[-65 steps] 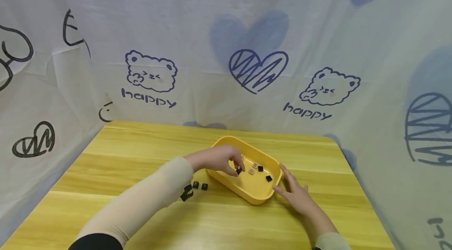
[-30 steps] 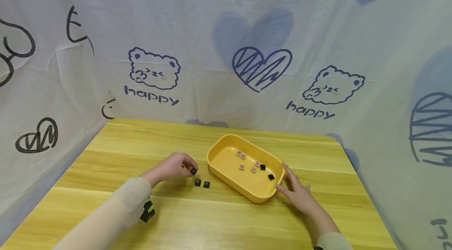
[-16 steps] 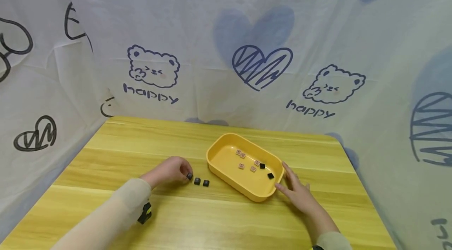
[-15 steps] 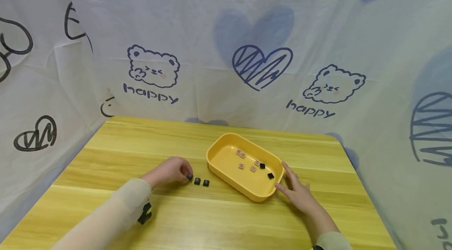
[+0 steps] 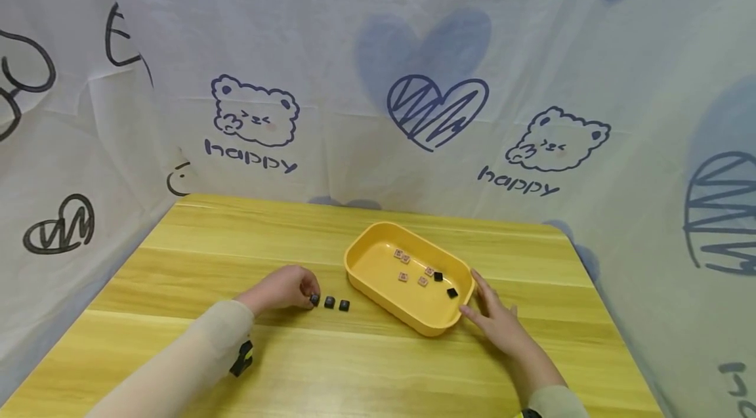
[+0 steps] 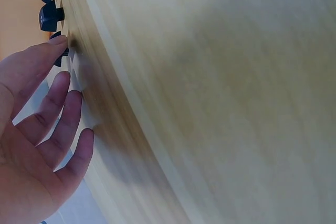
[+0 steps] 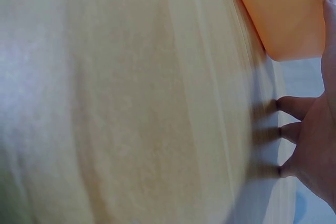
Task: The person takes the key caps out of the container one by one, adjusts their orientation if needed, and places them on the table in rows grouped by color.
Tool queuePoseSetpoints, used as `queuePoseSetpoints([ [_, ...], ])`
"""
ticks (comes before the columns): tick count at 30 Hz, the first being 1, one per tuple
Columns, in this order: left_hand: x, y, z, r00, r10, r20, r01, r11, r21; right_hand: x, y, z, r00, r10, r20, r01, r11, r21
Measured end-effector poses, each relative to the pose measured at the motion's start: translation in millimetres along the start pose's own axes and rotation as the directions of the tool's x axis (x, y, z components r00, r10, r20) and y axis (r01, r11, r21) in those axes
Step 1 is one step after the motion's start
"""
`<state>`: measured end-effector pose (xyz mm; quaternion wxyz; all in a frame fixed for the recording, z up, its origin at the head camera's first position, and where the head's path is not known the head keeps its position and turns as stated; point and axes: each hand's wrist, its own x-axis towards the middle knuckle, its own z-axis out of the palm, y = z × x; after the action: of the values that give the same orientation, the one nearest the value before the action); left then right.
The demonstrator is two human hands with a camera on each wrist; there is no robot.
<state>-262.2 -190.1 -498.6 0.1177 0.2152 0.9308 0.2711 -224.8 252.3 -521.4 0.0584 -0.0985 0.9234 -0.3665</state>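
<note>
In the head view my left hand (image 5: 289, 288) pinches a small black keycap (image 5: 314, 300) low over the wooden table. It is the left end of a short row with two more black keycaps, a middle one (image 5: 329, 302) and a right one (image 5: 344, 305). The left wrist view has my thumb (image 6: 59, 43) against the keycap (image 6: 58, 62); the other fingers are spread below it. My right hand (image 5: 499, 324) touches the right end of a yellow box (image 5: 378, 295) with fairly straight fingers, and in the right wrist view several fingertips (image 7: 283, 130) rest at the table.
Inside the box lie several pinkish square pieces (image 5: 403, 277) and two black ones, one (image 5: 438, 276) beside a pinkish piece and one (image 5: 452, 292) nearer my right hand. A white printed cloth (image 5: 331, 77) hangs behind the table (image 5: 366, 372).
My left hand came out of the box with a black keycap, moved left and lowered it beside the other two, shifting slightly nearer me lately. The right hand stays at the box.
</note>
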Motion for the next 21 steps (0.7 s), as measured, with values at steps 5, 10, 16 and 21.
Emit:
queuePoseSetpoints([
  [5,1.0,-0.1,-0.2,1.000,-0.014,0.004,0.014,1.000,0.010,-0.3,-0.9,-1.1,1.000,0.002,-0.001,-0.002,1.000,-0.003],
  [10,1.6,-0.8,0.9,1.000,-0.021,0.009,0.021,1.000,0.013,0.3,1.7,0.1,1.000,0.008,0.000,-0.008,1.000,0.000],
  [16,2.6,0.9,2.0,1.000,-0.024,0.014,0.024,1.000,0.014,1.6,5.6,1.4,1.000,0.004,-0.007,-0.004,1.000,0.004],
  [21,2.4,0.8,2.0,1.000,-0.007,0.019,0.007,1.000,0.014,2.0,7.5,2.5,1.000,0.001,-0.012,-0.001,1.000,-0.001],
])
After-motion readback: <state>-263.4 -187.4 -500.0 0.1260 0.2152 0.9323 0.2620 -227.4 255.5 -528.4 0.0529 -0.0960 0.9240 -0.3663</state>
